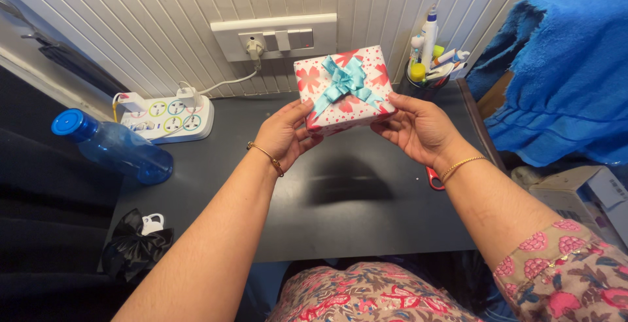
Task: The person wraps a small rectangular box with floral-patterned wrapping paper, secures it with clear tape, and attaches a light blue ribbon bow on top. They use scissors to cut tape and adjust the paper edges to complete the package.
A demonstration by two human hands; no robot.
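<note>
Left hand (286, 133) and right hand (418, 127) grip wrapped gift box (345, 89) at opposite edges, lifted above dark desk (261, 184), turquoise bow (345, 81) facing up, uncrushed.

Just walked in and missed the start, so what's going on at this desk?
A person holds a small wrapped gift box with a light blue bow up over the dark desk, left hand and right hand gripping its two sides. A blue bottle lies at the left, beside a power strip.

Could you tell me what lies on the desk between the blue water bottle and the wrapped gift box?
In the head view, a white power strip lies between the bottle and the gift box, along with the left hand gripping the box.
</note>
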